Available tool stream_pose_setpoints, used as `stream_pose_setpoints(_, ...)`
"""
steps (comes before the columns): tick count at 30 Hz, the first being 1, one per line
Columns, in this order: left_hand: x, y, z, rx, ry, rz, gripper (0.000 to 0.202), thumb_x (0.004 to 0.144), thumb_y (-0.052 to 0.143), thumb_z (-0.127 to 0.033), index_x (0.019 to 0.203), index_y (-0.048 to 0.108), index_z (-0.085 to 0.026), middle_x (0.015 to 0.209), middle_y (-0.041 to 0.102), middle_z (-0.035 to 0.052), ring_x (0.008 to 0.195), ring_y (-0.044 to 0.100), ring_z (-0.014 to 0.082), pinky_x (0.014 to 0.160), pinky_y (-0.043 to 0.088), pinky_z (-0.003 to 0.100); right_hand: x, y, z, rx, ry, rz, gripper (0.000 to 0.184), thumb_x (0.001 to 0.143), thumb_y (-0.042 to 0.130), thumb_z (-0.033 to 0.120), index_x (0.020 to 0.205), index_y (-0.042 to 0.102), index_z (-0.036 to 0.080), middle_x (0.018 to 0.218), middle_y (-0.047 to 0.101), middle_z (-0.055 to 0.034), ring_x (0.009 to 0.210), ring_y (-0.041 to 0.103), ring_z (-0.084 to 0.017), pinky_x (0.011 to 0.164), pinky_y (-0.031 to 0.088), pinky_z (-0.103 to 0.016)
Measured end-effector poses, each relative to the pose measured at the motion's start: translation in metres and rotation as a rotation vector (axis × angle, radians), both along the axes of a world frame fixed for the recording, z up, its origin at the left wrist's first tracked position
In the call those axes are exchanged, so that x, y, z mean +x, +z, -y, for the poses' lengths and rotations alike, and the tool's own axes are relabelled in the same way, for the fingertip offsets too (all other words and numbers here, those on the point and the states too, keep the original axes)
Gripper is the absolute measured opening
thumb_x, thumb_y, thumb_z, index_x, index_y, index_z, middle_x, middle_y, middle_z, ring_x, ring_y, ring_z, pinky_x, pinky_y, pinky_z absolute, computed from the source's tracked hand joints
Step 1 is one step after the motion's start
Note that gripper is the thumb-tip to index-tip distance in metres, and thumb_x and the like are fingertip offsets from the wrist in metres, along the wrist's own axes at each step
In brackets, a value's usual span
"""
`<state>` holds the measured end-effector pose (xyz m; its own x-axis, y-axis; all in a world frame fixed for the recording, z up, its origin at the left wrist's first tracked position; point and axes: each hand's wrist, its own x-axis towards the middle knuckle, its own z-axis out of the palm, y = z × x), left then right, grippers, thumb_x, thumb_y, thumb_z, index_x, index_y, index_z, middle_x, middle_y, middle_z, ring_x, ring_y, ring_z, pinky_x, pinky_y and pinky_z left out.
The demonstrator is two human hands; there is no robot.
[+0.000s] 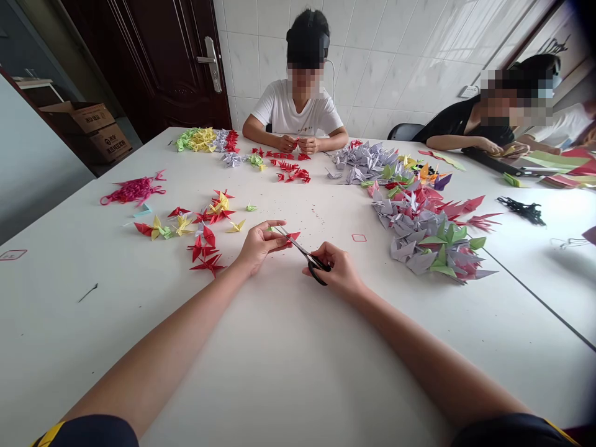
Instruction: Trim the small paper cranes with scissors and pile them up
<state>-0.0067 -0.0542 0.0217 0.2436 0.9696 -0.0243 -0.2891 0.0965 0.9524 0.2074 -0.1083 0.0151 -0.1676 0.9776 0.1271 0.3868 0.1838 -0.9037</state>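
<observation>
Red paper cranes [207, 264] just left of the left hand [261, 246], fingers pinched narrow on a small red paper scrap [293, 236]; steel scissors with black handles [302, 256] slanting up-left from the right hand [334, 270], closed around the handles, blade tips at the scrap; grey paper cranes [403, 233] farther right.

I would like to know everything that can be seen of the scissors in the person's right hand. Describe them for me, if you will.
The scissors have black loop handles, plastic by their look, and slim grey metal blades. The person's right hand grips the handles and hides part of them. The blades point up and to the left, above the white table, towards the left hand. Their tips reach a small red paper piece at that hand's fingertips. Whether the blades stand open is too small to tell.
</observation>
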Motion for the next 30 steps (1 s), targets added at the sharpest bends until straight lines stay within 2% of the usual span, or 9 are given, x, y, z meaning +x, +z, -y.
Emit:
stream_pose_setpoints(17,-0.0002,-0.0032,-0.0007,0.014,0.012,-0.012,0.062,0.066,0.086,-0.024,0.12,0.058,-0.012,0.087,0.076,0.0113,0.084,0.073,0.0229,0.093,0.055,0.046,-0.0013,-0.0002,-0.0012,-0.019,0.002,0.002,0.03,0.067,0.076,0.035,0.078,0.05,0.023,0.059,0.053,0.0069,0.054,0.041,-0.011,0.052,0.034,-0.025)
stream_pose_setpoints(30,0.0018,-0.0022,-0.0014,0.022,0.03,0.006,0.055,0.065,0.084,-0.021,0.114,0.06,-0.011,0.082,0.075,0.009,0.079,0.072,0.0205,0.091,0.056,0.043,-0.0028,-0.0046,-0.0041,0.009,-0.025,0.025,0.033,0.066,0.078,0.038,0.077,0.051,0.023,0.06,0.052,0.0068,0.055,0.039,-0.011,0.053,0.03,-0.025)
